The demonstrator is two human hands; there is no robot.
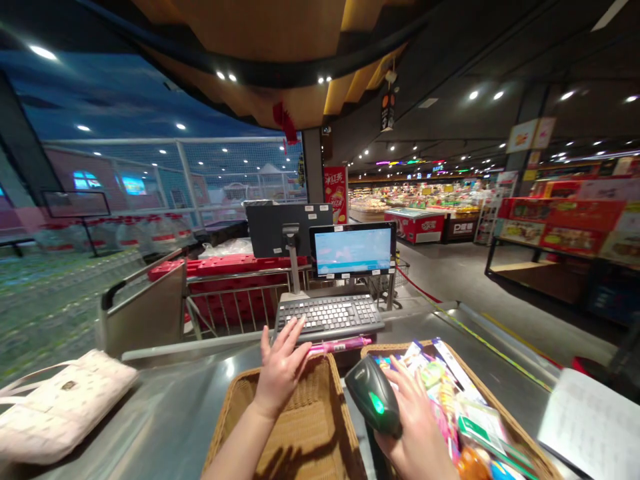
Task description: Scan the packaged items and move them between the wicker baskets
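My left hand stretches forward with fingers spread, fingertips at the front edge of a grey keyboard, above an empty wicker basket. My right hand grips a black handheld barcode scanner with a green light, over a second wicker basket filled with several colourful packaged goods. A pink pen lies between the keyboard and the baskets. A screen lit blue stands behind the keyboard.
A steel checkout counter carries a cream handbag at left and white paper at right. A metal rail with red shopping baskets stands behind. The shop aisle and shelves lie to the right.
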